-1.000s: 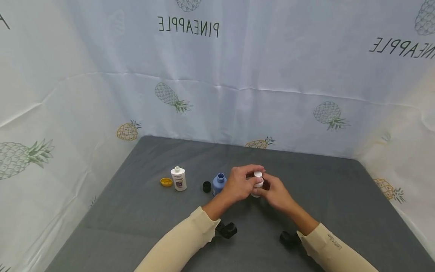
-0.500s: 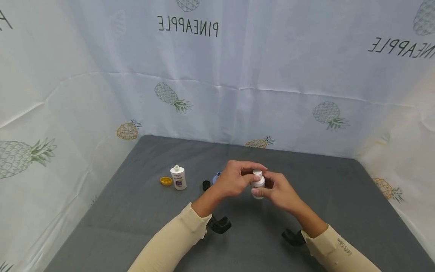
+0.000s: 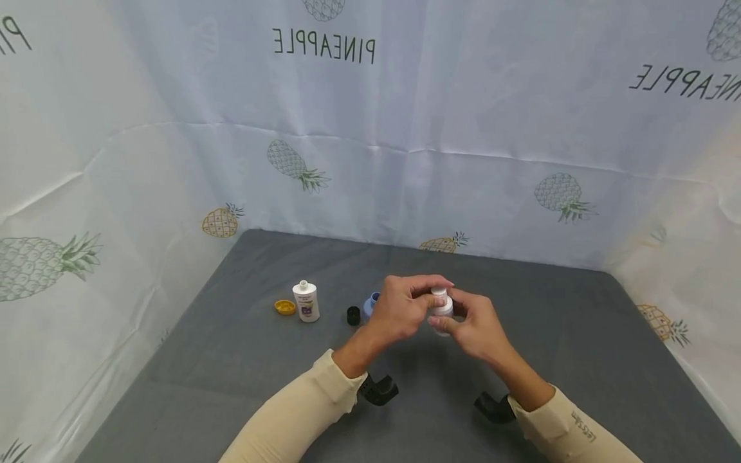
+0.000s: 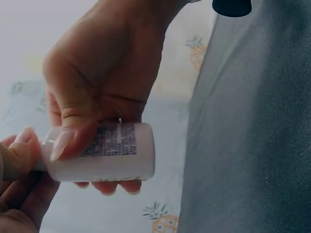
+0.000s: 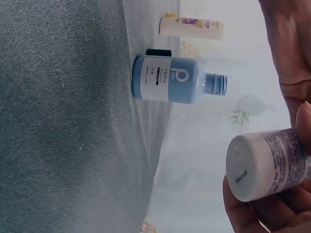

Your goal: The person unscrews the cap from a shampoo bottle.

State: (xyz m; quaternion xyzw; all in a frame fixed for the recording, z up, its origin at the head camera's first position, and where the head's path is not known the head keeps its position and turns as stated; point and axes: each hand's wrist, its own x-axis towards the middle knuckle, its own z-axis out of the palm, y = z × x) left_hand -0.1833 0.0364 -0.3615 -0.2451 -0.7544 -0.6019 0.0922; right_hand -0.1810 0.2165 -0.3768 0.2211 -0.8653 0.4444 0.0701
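In the head view both hands meet over the right middle of the table on a small white bottle (image 3: 444, 311), held upright. My left hand (image 3: 399, 312) pinches its narrow white cap (image 3: 439, 292) between thumb and fingers. My right hand (image 3: 479, 328) grips the body, the thumb across its near side. Printed text covers the bottle's label (image 4: 114, 141) in the left wrist view. The right wrist view shows its round base (image 5: 243, 167) hanging above the table. Fingers hide parts of the body and cap.
Left of the hands stand an uncapped blue bottle (image 5: 182, 80), partly hidden in the head view, and a black cap (image 3: 354, 315). Farther left are an uncapped white bottle (image 3: 307, 303) and a yellow cap (image 3: 285, 307). A pineapple-print curtain (image 3: 370, 186) borders the grey table (image 3: 278, 386).
The left hand and forearm have shifted slightly left and now cover more of the blue bottle. Both hands keep hold of the white bottle and its cap.
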